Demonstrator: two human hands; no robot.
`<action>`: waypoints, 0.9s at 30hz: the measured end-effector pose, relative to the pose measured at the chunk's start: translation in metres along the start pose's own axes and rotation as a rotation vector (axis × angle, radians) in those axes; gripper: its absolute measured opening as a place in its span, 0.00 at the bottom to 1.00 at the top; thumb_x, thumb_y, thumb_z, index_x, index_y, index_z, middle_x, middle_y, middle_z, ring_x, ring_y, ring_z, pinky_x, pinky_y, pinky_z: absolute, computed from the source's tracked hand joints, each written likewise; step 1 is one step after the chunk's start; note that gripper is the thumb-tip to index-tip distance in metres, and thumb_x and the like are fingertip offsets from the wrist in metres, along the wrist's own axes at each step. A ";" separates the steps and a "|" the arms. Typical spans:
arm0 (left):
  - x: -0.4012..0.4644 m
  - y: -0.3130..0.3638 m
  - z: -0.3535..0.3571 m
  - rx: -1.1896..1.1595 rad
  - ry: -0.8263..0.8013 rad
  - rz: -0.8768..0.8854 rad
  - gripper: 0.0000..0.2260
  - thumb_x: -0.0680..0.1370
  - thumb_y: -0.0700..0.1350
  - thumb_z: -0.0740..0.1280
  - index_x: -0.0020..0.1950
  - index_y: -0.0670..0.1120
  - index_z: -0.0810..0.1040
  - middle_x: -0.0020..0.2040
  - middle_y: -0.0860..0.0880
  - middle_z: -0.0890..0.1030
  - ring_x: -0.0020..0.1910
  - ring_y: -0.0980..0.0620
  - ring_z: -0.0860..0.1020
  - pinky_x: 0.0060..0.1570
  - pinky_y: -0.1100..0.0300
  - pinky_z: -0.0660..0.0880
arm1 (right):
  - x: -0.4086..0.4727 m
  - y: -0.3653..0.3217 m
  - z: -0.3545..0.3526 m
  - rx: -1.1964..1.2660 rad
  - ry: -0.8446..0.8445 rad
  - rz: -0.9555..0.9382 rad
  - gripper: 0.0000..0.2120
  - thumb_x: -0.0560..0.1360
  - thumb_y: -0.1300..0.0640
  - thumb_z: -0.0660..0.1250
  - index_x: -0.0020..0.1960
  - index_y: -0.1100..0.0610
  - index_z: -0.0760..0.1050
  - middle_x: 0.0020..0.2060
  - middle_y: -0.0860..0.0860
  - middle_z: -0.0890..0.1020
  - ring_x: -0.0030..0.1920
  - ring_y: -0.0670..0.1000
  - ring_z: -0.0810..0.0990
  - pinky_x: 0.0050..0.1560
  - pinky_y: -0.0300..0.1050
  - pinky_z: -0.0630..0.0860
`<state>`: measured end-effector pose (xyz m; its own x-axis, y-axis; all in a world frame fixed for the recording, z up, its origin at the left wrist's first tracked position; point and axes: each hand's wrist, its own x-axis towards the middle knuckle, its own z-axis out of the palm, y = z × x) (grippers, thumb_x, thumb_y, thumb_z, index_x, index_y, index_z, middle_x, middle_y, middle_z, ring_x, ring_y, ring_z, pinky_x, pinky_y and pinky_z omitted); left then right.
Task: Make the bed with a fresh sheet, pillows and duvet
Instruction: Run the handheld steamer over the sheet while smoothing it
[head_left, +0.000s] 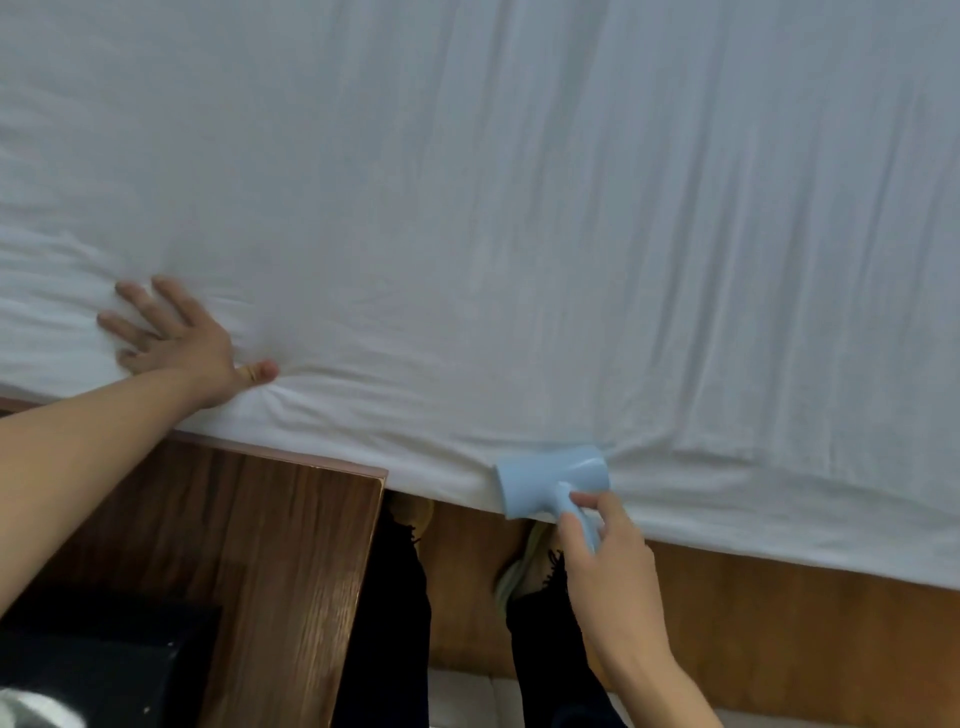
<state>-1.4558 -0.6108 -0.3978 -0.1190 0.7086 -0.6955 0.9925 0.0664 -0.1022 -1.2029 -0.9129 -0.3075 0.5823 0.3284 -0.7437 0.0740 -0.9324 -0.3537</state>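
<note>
Sheet (519, 208) white, finely creased, bunched at edge

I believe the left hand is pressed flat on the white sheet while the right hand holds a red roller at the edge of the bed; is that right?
Not quite: the roller is light blue, not red, as the head view shows. The rest holds: the left hand is pressed flat on the white sheet, and the right hand holds the roller at the bed's edge.

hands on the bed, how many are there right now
2. The left hand lies flat with fingers spread on the white sheet near the edge; the right hand holds a light blue roller tool at the mattress edge.
</note>
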 end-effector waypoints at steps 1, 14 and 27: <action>0.000 0.000 0.000 0.000 0.000 0.001 0.64 0.67 0.66 0.74 0.76 0.39 0.28 0.76 0.34 0.29 0.75 0.26 0.36 0.72 0.31 0.50 | -0.005 0.005 0.000 -0.019 -0.014 0.016 0.07 0.80 0.48 0.61 0.57 0.42 0.74 0.37 0.50 0.82 0.34 0.49 0.81 0.34 0.45 0.75; -0.005 0.000 -0.002 -0.004 0.001 -0.006 0.64 0.67 0.66 0.74 0.76 0.40 0.28 0.76 0.34 0.29 0.75 0.27 0.36 0.73 0.32 0.50 | -0.026 -0.006 -0.005 0.101 -0.032 -0.090 0.08 0.78 0.48 0.66 0.56 0.39 0.74 0.35 0.47 0.81 0.32 0.46 0.80 0.36 0.44 0.76; 0.000 0.000 0.001 -0.018 0.030 -0.020 0.65 0.66 0.64 0.76 0.77 0.40 0.29 0.76 0.34 0.30 0.75 0.27 0.36 0.72 0.32 0.51 | 0.059 -0.040 0.009 0.133 -0.154 -0.121 0.10 0.82 0.53 0.58 0.50 0.59 0.71 0.37 0.57 0.76 0.29 0.52 0.72 0.23 0.40 0.67</action>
<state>-1.4560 -0.6116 -0.3990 -0.1383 0.7277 -0.6718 0.9903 0.0931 -0.1030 -1.1790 -0.8545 -0.3421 0.4445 0.4648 -0.7657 0.0226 -0.8604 -0.5091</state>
